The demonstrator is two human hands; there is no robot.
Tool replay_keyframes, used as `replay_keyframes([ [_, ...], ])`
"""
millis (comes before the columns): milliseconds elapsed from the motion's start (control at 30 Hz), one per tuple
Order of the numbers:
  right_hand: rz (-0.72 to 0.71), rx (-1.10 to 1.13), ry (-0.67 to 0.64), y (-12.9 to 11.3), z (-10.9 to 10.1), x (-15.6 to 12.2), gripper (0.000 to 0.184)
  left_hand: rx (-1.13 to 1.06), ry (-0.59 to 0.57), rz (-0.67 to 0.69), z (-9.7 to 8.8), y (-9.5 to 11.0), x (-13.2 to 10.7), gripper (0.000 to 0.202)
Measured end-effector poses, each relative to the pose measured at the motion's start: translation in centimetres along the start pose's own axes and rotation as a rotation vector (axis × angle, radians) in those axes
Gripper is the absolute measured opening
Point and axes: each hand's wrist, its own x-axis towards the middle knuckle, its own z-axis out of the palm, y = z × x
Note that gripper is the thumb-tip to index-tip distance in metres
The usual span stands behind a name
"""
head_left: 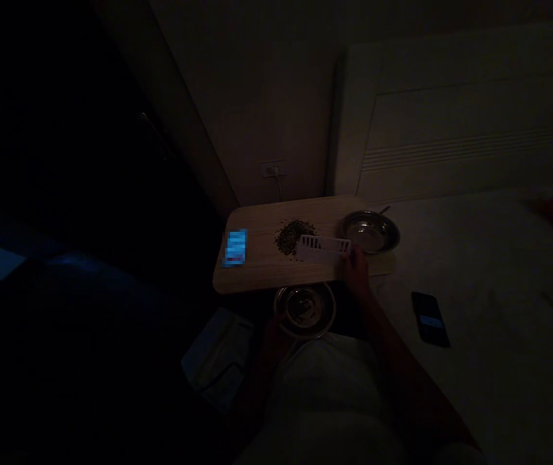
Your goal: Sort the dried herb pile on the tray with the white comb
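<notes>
The room is very dark. My right hand (356,270) is closed on the end of a white slotted scraper (325,245) lying on a small wooden table (261,271). The scraper's far end touches a pile of dark small bits (292,235). A metal bowl (371,232) stands on the table's right end. My left hand (272,323) is barely visible in shadow, holding the left rim of a second metal bowl (305,309) just below the table's front edge; its fingers are hard to see.
A blue-lit blurred card (236,247) lies on the table's left end. A dark phone (430,318) rests on the bed to the right. A pale flat packet (218,358) lies on the floor. A wall socket (272,170) and headboard (451,129) stand behind.
</notes>
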Motion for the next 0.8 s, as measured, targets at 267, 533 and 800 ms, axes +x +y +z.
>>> replay_keyframes([
  [267,0.029,0.051,-0.046,0.3,-0.8,-0.1,0.026,0.001,0.0,-0.022,-0.2,0.1,-0.1,0.045],
  [533,0.036,0.115,-0.151,-0.3,-1.4,-1.2,0.023,0.012,-0.001,-0.046,0.2,0.2,-0.4,0.032],
  [800,0.122,0.205,-0.289,-0.2,-2.7,-2.1,0.025,-0.003,-0.001,0.018,-0.6,-0.1,-0.1,0.039],
])
